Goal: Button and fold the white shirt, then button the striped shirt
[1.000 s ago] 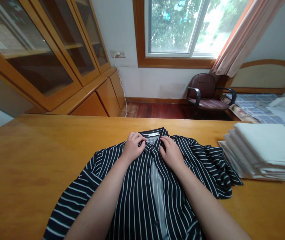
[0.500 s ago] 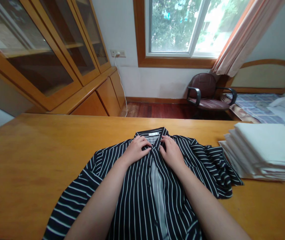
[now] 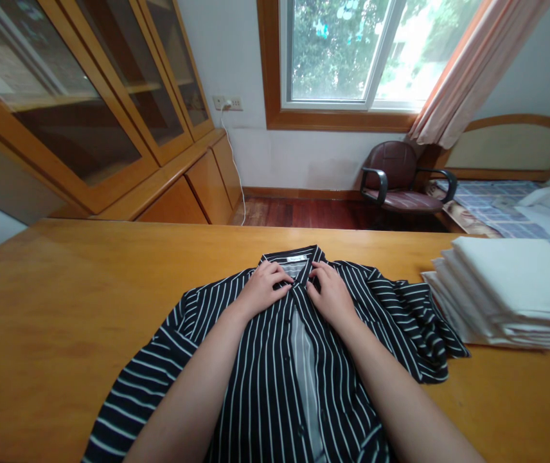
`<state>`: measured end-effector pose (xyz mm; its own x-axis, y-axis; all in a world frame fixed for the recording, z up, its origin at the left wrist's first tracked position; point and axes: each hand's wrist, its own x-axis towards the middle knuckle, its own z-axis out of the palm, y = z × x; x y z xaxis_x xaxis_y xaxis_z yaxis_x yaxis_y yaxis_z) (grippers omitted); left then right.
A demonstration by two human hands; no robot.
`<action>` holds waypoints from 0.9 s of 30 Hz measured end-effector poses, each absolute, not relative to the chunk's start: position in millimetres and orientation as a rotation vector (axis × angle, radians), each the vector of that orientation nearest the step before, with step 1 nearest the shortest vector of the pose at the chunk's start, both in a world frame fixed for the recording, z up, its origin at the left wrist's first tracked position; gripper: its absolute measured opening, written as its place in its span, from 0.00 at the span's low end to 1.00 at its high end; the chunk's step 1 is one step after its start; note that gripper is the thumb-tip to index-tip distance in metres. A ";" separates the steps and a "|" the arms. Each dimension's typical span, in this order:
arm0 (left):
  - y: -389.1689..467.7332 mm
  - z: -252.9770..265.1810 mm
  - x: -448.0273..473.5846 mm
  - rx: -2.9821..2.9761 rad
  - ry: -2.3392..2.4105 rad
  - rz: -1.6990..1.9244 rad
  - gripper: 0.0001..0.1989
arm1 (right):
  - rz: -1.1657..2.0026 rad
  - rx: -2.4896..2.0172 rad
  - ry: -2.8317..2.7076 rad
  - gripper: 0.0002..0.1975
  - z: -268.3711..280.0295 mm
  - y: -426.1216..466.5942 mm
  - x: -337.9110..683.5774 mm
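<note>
A black shirt with white stripes point(image 3: 260, 360) lies front up, its collar toward the far edge of the table. Its front is parted below the neck, showing a pale inner strip. At the left side of the neckline, my left hand point(image 3: 266, 287) grips the shirt's front edge, thumb and fingertips close together by the top of the placket. On the other side, my right hand point(image 3: 331, 292) holds the shirt just under the collar point with bent fingers. The fabric between the fingertips is mostly hidden. Both forearms rest across the shirt's body.
On the right of the wooden table point(image 3: 63, 308) sits a stack of folded white cloth point(image 3: 520, 283), close to the shirt's right sleeve. Beyond the table are an office chair point(image 3: 395, 173), a bed point(image 3: 501, 199), a glass-door cabinet point(image 3: 159, 161) and a window point(image 3: 337, 58).
My right hand has shifted very slightly left along the neckline. The left hand and the shirt look the same.
</note>
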<state>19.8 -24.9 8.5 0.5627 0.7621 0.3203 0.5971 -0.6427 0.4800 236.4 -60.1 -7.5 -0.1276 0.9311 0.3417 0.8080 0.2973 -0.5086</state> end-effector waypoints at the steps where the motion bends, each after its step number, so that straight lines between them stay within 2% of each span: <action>1: -24.9 8.4 19.8 2.482 1.116 0.735 0.06 | 0.267 -1.547 -1.967 0.06 -7.3 -60.2 236.3; 10: -27.8 13.3 20.8 2.468 1.116 0.737 0.10 | 0.305 -1.540 -1.947 0.07 -7.7 -59.6 237.0; 18: -27.4 12.8 20.3 2.470 1.155 0.720 0.07 | 0.342 -1.537 -1.926 0.09 -10.3 -57.3 238.8; 27: -14.9 8.1 15.9 2.530 1.134 0.694 0.07 | 0.360 -1.592 -2.015 0.15 -8.7 -55.9 235.2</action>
<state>15.9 -14.9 8.1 0.5761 0.7563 0.3101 0.6203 -0.6516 0.4366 235.2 -55.9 -8.7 -0.1548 0.9565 0.2475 0.8119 0.2659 -0.5198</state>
